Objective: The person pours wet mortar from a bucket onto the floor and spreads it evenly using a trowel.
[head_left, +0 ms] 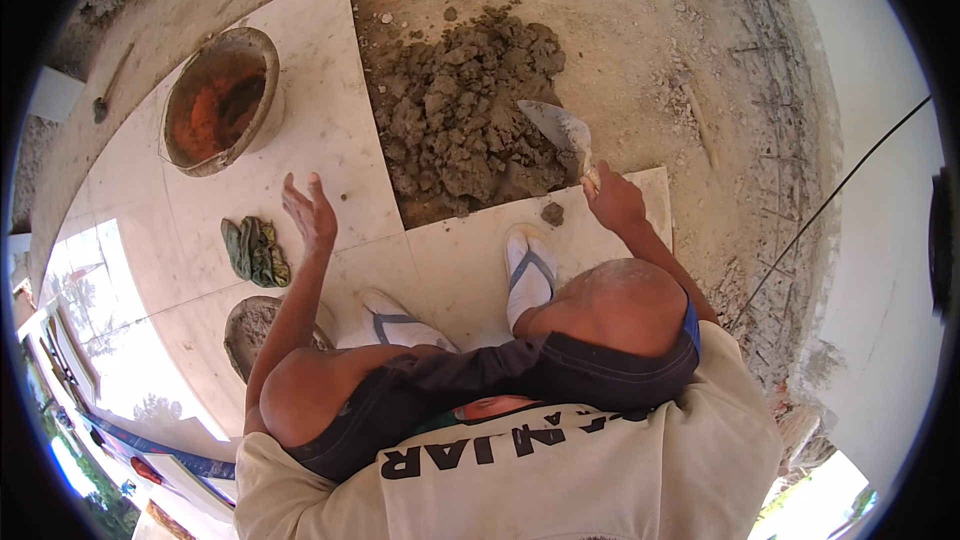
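A trowel (560, 128) with a pale grey blade is gripped by its handle in my right hand (614, 198). Its blade lies against the right side of a heap of wet grey-brown mortar (470, 105). My left hand (311, 210) is raised over the tiles, fingers apart, holding nothing. Below and left of it lies a crumpled dark green cloth or pair of gloves (256, 250). Beyond that hand stands a round bucket (262, 105) with a reddish-brown inside. A second mortar-crusted container (244, 332) sits beside my left forearm, which partly hides it.
Large pale floor tiles (340, 120) run under my feet and border the mortar on its left and near sides. A small mortar lump (552, 213) rests on the near tile. Rubble and rods (770, 140) line the white wall (890, 240) at right, where a black cable (840, 185) hangs.
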Demonstrator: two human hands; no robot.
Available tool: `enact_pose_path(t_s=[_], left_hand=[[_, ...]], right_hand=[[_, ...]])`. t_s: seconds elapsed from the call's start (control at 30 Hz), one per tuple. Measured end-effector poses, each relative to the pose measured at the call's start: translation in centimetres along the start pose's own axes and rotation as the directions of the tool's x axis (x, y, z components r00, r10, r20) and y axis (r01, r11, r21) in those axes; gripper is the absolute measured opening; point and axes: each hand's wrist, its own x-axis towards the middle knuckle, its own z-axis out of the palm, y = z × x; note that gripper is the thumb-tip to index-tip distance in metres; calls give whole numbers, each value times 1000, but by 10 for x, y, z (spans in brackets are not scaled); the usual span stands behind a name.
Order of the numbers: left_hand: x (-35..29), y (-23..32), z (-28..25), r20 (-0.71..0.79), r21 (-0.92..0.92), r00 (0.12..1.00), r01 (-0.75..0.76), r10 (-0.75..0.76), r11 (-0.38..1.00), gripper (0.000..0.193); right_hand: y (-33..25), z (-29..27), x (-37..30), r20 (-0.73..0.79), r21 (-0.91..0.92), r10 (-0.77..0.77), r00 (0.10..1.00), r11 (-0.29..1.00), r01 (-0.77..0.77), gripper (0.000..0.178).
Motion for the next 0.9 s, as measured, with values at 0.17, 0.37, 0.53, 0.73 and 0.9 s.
enact_pose_path(t_s=[0.17,0.37,0.53,0.73,0.9], left_hand=[[-71,-9,19,340,174,938,-130,64,976,85],[-118,33,40,584,24,801,-180,132,983,94],[-121,70,47,749,-201,603,-190,276,961,98],[-120,74,29,877,-145,262,-655,403,741,78],[-128,58,34,923,-174,0,-891,384,419,68]], right_hand=[[-17,-31,-22,102,134,-28,994,991,15,50],[9,12,-87,110,154,-61,992,987,44,46],[8,11,-65,65,76,17,998,997,-22,42],[32,-4,-12,-80,228,207,975,956,-184,44],[20,0,31,-26,406,217,976,894,-188,51]])
